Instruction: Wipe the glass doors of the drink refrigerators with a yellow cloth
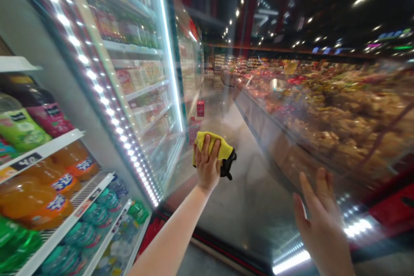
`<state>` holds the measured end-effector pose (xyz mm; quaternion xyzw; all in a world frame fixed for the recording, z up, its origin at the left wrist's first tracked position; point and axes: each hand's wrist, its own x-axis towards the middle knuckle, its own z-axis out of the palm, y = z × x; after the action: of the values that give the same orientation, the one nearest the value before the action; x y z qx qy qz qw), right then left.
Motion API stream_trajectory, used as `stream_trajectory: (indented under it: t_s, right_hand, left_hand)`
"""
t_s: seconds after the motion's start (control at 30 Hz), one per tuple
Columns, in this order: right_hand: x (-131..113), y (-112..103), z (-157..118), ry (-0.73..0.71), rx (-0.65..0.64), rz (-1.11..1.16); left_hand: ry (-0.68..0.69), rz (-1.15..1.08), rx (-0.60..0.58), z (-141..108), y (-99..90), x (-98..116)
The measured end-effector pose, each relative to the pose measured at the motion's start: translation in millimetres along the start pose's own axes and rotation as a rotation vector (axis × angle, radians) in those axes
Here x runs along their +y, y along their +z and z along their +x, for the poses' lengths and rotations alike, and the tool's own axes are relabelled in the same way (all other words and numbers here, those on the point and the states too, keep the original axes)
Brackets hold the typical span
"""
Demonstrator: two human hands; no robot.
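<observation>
In the middle of the head view my left hand (208, 164) presses a yellow cloth (223, 148) with a black underside against a glass door (239, 207). Its fingers are spread over the folded cloth, and a dark crumpled part hangs out at the right. My right hand (320, 220) is at the lower right, fingers apart and holding nothing, near the same glass. Whether its fingertips touch the glass I cannot tell.
At the left, cooler shelves (48, 151) hold orange, green and teal bottles. A strip of lights (106, 103) runs along the cooler's edge. Through the glass show an aisle floor, a long produce stand (310, 108) and red boxes (200, 108).
</observation>
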<state>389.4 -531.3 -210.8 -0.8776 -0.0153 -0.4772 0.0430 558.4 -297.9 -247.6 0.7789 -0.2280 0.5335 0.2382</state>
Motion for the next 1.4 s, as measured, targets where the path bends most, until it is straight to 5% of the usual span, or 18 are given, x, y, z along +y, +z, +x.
stream_trajectory:
  t_s: [0.13,0.3,0.4,0.5,0.57,0.67,0.8,0.9,0.97,1.03,1.13,1.23,1.33,1.4]
  right_hand:
    - [-34,3,12,-0.031,0.038,0.062]
    - [-76,9,35,-0.113,0.039,0.154]
    - [-90,10,42,-0.128,0.042,0.161]
    - [-101,12,44,-0.137,0.048,0.162]
    - [-110,14,46,-0.158,0.032,0.165]
    - [-128,19,55,-0.196,0.015,0.172]
    - [-151,24,73,-0.215,0.042,0.182]
    - [-158,28,79,-0.222,0.059,0.163]
    - [-159,31,77,-0.219,0.041,0.147]
    - [-159,36,72,-0.200,0.001,0.126]
    - [-160,46,63,-0.183,-0.058,0.062]
    - [-160,57,57,-0.194,-0.057,0.002]
    - [-158,64,54,-0.223,-0.040,-0.026]
    - [-156,67,53,-0.235,-0.026,-0.032]
  left_hand:
    - [0.053,0.000,-0.076,-29,-9.7,-2]
    - [0.256,-0.061,-0.174,16,-25.2,-16]
    - [0.095,-0.047,-0.122,31,-33.9,-58]
    - [-0.227,-0.056,0.017,5,-35.8,-88]
    - [-0.329,-0.092,0.041,-21,-33.7,-85]
    - [-0.197,-0.144,-0.082,-35,-30.9,-59]
    - [0.038,-0.126,-0.160,7,-36.5,-53]
    - [-0.079,-0.087,-0.053,42,-44.2,-90]
    - [-0.245,-0.070,0.061,44,-47.0,-119]
    - [-0.387,-0.067,0.147,27,-47.2,-138]
    - [-0.476,-0.074,0.132,-14,-46.4,-137]
    - [-0.347,-0.094,-0.035,-31,-49.4,-119]
    - [-0.153,-0.103,-0.144,-6,-56.4,-121]
    - [-0.151,-0.074,-0.130,19,-61.0,-140]
